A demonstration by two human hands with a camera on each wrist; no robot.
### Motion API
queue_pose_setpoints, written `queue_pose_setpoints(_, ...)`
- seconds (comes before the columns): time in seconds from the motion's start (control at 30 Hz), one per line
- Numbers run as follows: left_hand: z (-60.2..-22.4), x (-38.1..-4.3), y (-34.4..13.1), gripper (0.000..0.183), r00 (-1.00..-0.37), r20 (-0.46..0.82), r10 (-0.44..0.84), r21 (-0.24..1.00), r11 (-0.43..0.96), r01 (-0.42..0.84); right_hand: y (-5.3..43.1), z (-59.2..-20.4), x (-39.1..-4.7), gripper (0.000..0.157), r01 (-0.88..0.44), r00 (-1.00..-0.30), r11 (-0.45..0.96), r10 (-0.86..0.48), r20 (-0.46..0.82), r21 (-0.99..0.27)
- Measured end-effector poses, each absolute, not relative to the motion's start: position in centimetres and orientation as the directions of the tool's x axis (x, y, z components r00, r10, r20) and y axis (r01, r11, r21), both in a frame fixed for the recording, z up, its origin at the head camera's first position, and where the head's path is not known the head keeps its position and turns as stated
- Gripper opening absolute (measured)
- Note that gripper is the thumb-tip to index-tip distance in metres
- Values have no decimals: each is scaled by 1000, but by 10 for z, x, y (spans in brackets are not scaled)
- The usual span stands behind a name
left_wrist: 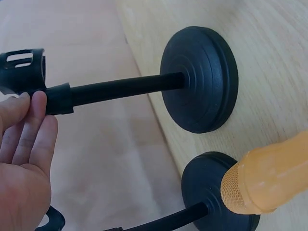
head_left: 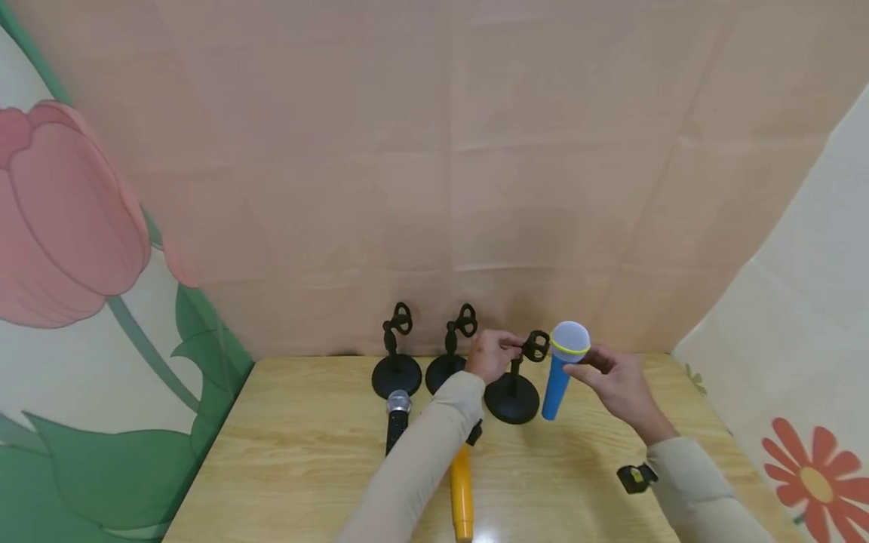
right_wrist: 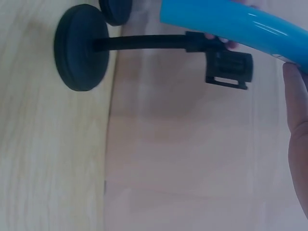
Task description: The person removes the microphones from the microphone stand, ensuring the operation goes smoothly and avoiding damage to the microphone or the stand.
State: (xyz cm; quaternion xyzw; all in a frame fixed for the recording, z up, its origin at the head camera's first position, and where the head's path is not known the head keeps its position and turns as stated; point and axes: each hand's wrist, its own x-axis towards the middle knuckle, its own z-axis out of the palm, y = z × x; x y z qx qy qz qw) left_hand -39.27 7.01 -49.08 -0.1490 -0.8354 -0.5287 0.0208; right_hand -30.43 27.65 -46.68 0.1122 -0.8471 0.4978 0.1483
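On the right of the row, a black microphone stand [head_left: 512, 398] has its clip [head_left: 536, 345] pinched near the top by my left hand [head_left: 492, 354]. The left wrist view shows thumb and fingers of the left hand [left_wrist: 26, 139] at the joint under the clip [left_wrist: 24, 72]. My right hand [head_left: 614, 381] grips a blue microphone [head_left: 557, 388] with a white head and yellow ring, held nearly upright just right of that stand. In the right wrist view the blue microphone [right_wrist: 236, 24] passes in front of the stand's pole [right_wrist: 144, 42], partly covering the left hand's fingers.
Two more black stands [head_left: 397, 375] [head_left: 444, 369] stand to the left by the wall. A black microphone with a silver head [head_left: 397, 415] and an orange microphone [head_left: 462, 494] lie on the wooden table [head_left: 285, 437]. The left forearm passes over the orange one.
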Motion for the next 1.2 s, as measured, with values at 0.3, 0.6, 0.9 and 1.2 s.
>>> queue_pose_setpoints(0.3, -490, -397, 68, 16, -945, 200, 258, 803, 510, 309, 272, -488, -304, 30, -283, -953, 506, -51, 300, -815)
queue_pose_setpoints(0.6, -484, -396, 68, 23, -951, 141, 275, 781, 560, 278, 269, -510, -303, 36, -203, -978, 483, -59, 199, -852)
queue_pose_setpoints(0.9, -482, -399, 67, 26, -948, 126, 294, 768, 576, 281, 262, -531, -302, 46, -106, -994, 449, -52, 93, -887)
queue_pose_setpoints(1.2, -475, -401, 68, 33, -954, 34, 297, 782, 586, 211, 253, -550, -303, 50, -12, -997, 399, -71, -18, -917)
